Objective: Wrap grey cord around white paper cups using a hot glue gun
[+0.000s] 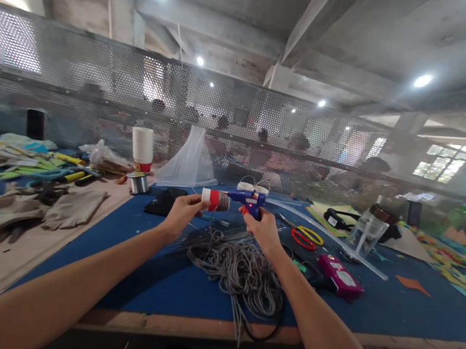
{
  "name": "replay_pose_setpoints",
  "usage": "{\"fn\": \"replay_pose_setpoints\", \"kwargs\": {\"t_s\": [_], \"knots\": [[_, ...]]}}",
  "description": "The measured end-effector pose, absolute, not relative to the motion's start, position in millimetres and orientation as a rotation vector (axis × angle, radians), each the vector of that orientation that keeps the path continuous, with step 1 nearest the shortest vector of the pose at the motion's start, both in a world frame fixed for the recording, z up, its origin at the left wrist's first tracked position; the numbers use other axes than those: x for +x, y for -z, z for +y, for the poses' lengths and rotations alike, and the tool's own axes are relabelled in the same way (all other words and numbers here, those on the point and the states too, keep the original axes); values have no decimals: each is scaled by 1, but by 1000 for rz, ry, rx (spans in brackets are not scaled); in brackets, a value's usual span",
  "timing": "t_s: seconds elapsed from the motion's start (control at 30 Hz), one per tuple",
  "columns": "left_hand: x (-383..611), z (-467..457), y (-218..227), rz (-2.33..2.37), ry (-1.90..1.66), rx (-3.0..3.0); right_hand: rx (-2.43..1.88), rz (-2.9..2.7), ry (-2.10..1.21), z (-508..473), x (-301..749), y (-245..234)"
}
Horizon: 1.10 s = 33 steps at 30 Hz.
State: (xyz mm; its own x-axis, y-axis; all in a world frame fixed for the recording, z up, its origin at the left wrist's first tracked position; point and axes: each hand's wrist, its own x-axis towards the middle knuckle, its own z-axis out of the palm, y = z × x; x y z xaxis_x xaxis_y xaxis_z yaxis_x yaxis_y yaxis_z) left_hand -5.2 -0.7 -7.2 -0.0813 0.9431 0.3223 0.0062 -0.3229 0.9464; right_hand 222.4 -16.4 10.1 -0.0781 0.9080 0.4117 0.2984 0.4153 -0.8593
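Observation:
My left hand (182, 210) is closed round a small red-and-white paper cup (214, 199), partly wrapped in grey cord and held on its side above the table. My right hand (263, 228) grips a blue hot glue gun (248, 199). Its nozzle points left and touches the cup's wrapped end. Below both hands a loose pile of grey cord (238, 272) lies on the blue mat (416, 309) and trails over the table's front edge.
Yellow and red scissors (306, 235) and a pink-purple device (340, 275) lie right of the cord. A clear jar (367, 231) stands further right. A stack of paper cups (142, 149), a wire spool (139, 182) and cloth scraps (46, 208) sit left. Mesh screen (242, 122) with people behind.

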Motion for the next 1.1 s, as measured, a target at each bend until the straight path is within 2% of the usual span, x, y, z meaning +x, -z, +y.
{"fn": "replay_pose_setpoints", "kwargs": {"t_s": [0.5,1.1], "knots": [[-5,-5,2,1076,-1545,1554,-1257,-1788,-183,-17,218,-2],[-4,-7,0,1099,-1559,1620,-1396,-1859,-53,-16,219,3]]}}
